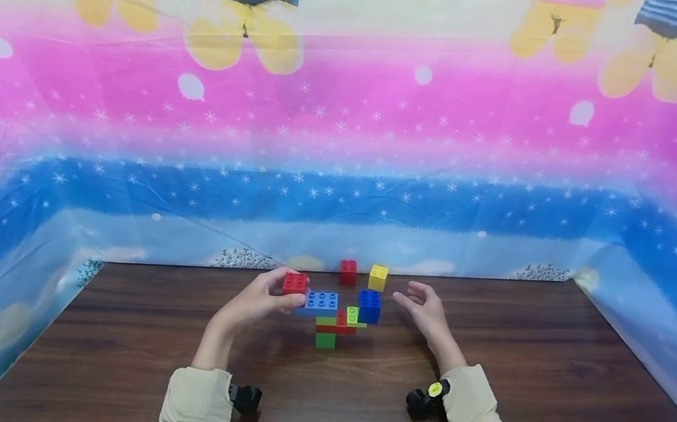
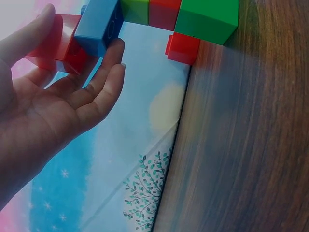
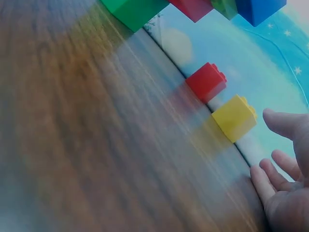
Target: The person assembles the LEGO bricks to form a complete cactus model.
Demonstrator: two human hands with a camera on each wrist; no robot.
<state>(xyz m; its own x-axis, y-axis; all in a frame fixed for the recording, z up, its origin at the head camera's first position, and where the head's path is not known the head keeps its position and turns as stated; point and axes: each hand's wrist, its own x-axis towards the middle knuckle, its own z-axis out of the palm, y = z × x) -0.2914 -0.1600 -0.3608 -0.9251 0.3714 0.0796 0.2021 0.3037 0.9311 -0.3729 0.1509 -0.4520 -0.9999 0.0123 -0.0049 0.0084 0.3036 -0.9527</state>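
Dark wooden desk (image 1: 548,388), near far edge: left hand (image 1: 256,301) pinches red brick (image 1: 295,282) against block tower (image 1: 339,317); right hand (image 1: 422,309) hovers beside, grip wide, holding nothing.

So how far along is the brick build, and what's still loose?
Done: a small tower stands on the table, a green brick at its base, red and lime layers above, a light blue brick and a dark blue brick on top. In hand: the left hand pinches a red brick at the light blue brick's end. The right hand holds nothing. Left: a loose red brick and a yellow brick behind.
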